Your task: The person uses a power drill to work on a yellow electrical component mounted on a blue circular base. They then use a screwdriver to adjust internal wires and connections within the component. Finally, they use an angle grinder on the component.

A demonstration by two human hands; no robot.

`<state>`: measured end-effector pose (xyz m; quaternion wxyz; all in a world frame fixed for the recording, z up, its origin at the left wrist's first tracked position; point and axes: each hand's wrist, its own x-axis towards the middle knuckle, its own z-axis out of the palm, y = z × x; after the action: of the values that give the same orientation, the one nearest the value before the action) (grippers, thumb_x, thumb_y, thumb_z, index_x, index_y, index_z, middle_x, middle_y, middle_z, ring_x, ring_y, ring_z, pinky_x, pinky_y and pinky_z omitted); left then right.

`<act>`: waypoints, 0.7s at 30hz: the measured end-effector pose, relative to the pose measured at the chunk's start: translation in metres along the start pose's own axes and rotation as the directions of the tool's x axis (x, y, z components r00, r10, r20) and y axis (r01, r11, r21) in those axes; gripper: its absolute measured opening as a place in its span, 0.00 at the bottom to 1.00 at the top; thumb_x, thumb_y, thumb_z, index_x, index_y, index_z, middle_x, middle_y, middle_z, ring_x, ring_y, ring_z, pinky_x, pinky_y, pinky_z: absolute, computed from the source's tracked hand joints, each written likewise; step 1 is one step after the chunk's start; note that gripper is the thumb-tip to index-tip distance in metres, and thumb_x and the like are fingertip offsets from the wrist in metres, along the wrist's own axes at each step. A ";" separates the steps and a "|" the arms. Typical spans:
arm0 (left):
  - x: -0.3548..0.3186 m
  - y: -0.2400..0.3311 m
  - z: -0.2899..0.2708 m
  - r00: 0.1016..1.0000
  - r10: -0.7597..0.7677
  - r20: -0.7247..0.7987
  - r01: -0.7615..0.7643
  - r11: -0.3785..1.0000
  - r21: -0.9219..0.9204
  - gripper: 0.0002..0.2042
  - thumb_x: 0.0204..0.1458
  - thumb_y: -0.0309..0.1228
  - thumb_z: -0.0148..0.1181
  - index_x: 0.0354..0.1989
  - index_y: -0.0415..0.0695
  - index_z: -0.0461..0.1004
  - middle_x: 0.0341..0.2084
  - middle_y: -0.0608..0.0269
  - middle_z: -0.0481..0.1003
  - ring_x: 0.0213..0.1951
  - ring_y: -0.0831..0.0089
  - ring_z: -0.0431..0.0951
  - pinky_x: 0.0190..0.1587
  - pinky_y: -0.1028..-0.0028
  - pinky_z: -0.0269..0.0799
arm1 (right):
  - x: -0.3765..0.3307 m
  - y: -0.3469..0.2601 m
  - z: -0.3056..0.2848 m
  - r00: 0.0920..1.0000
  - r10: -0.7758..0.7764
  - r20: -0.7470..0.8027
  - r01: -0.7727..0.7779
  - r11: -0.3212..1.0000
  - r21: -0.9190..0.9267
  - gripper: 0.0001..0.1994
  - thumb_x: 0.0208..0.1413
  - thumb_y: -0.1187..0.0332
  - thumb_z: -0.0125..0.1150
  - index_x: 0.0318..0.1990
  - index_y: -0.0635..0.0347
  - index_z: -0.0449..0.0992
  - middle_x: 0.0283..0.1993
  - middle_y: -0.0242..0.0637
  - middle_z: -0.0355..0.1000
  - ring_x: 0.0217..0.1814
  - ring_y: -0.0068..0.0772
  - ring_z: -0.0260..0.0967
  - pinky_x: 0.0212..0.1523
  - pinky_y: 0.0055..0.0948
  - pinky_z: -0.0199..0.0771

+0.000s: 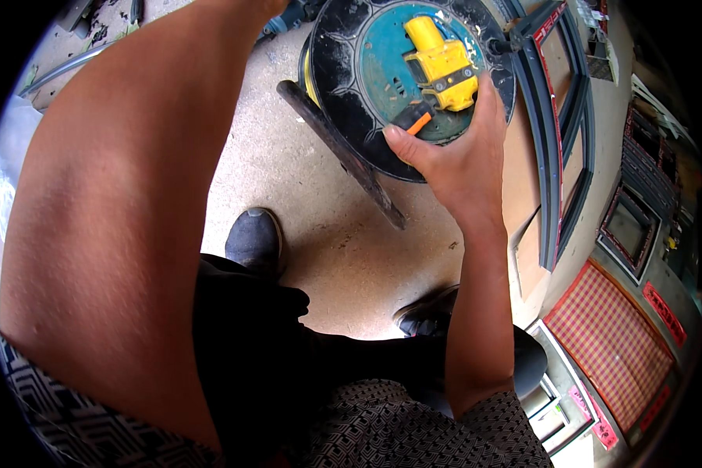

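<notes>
A pale, speckled concrete floor (327, 234) lay in bright daylight across the centre of the frame. At right, dark grey window frames (558, 148) rested on flat brown boards (522, 187); a red checked panel (608, 343) sat lower right, with debris (93, 31) scattered at upper left.

Bare sandy concrete floor (320, 234) lies open between the round black cable reel (343, 86) and the dark shoes (255, 238); the reel's black stand bar (343, 156) slants across it; grey window frames (558, 140) crowd the right.
</notes>
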<state>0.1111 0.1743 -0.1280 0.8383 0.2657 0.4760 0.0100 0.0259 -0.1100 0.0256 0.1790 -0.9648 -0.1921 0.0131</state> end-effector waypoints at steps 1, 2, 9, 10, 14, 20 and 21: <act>0.000 0.000 0.000 1.000 0.000 0.000 0.000 1.000 0.001 0.17 0.67 0.47 0.45 0.26 0.54 0.65 0.12 0.73 0.60 0.12 0.78 0.60 0.12 0.79 0.52 | 0.002 0.000 0.000 0.998 0.027 0.052 -0.028 0.999 0.021 0.62 0.36 0.46 0.86 0.72 0.74 0.52 0.69 0.59 0.59 0.72 0.54 0.58 0.72 0.43 0.60; 0.000 -0.001 0.000 1.000 -0.001 0.000 0.001 1.000 0.000 0.17 0.67 0.47 0.45 0.26 0.54 0.65 0.12 0.73 0.60 0.12 0.78 0.60 0.11 0.79 0.52 | 0.002 0.001 0.001 0.998 0.033 0.046 -0.035 0.999 0.031 0.62 0.36 0.46 0.85 0.72 0.74 0.53 0.69 0.59 0.59 0.72 0.54 0.59 0.72 0.42 0.61; 0.000 -0.003 0.002 1.000 0.004 -0.004 -0.004 1.000 0.003 0.18 0.67 0.48 0.45 0.26 0.54 0.65 0.12 0.73 0.60 0.12 0.77 0.61 0.11 0.79 0.52 | 0.003 0.001 0.002 1.000 0.012 0.005 -0.012 0.999 0.050 0.57 0.37 0.47 0.84 0.69 0.73 0.58 0.65 0.56 0.63 0.68 0.52 0.63 0.68 0.42 0.65; 0.000 -0.002 0.003 1.000 0.003 -0.003 -0.003 1.000 0.004 0.18 0.67 0.48 0.45 0.26 0.54 0.65 0.12 0.73 0.60 0.12 0.77 0.61 0.11 0.79 0.52 | 0.003 0.001 0.002 1.000 0.006 0.004 -0.006 0.999 0.050 0.57 0.37 0.47 0.84 0.69 0.73 0.59 0.64 0.56 0.63 0.67 0.51 0.63 0.68 0.42 0.66; 0.000 -0.004 0.006 1.000 0.005 0.000 -0.005 1.000 0.003 0.18 0.67 0.49 0.45 0.26 0.54 0.65 0.12 0.73 0.60 0.12 0.77 0.61 0.11 0.79 0.52 | 0.004 0.002 0.011 0.998 -0.017 -0.064 0.024 0.994 0.105 0.56 0.35 0.50 0.85 0.67 0.75 0.58 0.63 0.60 0.61 0.67 0.56 0.58 0.66 0.49 0.65; 0.002 -0.002 0.010 1.000 0.018 0.008 -0.018 1.000 0.007 0.19 0.67 0.50 0.45 0.26 0.54 0.65 0.12 0.73 0.60 0.12 0.77 0.61 0.11 0.79 0.52 | 0.004 0.000 0.020 0.992 -0.009 -0.123 0.020 0.995 0.095 0.54 0.36 0.49 0.83 0.65 0.75 0.59 0.59 0.59 0.62 0.64 0.55 0.58 0.65 0.49 0.64; 0.002 -0.001 0.010 1.000 0.021 0.010 -0.021 1.000 0.006 0.19 0.67 0.50 0.45 0.26 0.54 0.65 0.12 0.73 0.60 0.12 0.77 0.61 0.11 0.79 0.52 | 0.003 0.002 0.021 0.991 -0.026 -0.135 0.035 0.997 0.069 0.53 0.37 0.49 0.83 0.65 0.74 0.60 0.59 0.57 0.62 0.64 0.53 0.60 0.65 0.47 0.64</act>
<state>0.1197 0.1697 -0.1259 0.8398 0.2732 0.4689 0.0158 0.0278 -0.1032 0.0060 0.2259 -0.9535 -0.1938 -0.0476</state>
